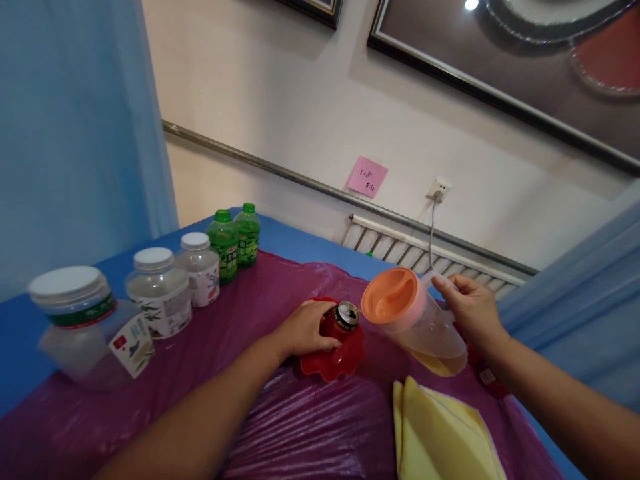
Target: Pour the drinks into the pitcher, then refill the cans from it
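Observation:
My left hand (306, 328) is wrapped round a red drink can (341, 320), whose opened silver top faces up. Beneath the can lies a red dish (333, 365) with a wavy rim. To the right, my right hand (467, 307) grips the handle of a clear pitcher (433, 337) with an orange lid (393, 297). The pitcher is tilted left, its lid close to the can, and some yellowish liquid lies low inside it. Below the pitcher is a folded yellow cloth (445, 433).
Clear jars with white lids (154, 259) and two green bottles (223, 247) line the left side. A purple plastic sheet (310, 433) covers the blue table. Behind my right wrist is a partly hidden red object (493, 381). A radiator (400, 247) stands by the wall.

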{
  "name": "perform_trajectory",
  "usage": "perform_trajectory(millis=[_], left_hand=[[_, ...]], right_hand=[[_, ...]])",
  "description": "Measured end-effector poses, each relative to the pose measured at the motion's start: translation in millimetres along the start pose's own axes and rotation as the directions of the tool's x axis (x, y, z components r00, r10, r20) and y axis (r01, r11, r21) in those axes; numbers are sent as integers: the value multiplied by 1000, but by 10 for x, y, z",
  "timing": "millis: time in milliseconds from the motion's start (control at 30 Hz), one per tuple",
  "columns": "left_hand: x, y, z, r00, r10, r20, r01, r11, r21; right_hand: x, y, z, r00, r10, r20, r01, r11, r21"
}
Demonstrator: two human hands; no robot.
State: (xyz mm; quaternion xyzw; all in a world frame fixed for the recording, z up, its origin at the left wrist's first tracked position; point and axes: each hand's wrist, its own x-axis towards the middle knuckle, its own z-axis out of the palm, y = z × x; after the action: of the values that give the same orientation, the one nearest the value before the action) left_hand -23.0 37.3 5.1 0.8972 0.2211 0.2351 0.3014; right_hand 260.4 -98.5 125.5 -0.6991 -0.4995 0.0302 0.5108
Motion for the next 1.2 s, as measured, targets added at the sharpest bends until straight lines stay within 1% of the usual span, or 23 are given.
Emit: perform_trajectory(millis=[333,800,1200], left_hand=[[-5,-6,4,1000,-3,-11,3,1000,13],[-5,-33,20,1000,14,-14,-14,1000,-6],[-3,-20,16,1000,11,-8,-11,1000,-6]], right_hand=[[-8,-6,5,1000,15,2,-15,1000,6],[12,-20,0,1000,-23,-4,23,1000,-5],[1,16,-1,1000,3,-3,-3,1000,12]])
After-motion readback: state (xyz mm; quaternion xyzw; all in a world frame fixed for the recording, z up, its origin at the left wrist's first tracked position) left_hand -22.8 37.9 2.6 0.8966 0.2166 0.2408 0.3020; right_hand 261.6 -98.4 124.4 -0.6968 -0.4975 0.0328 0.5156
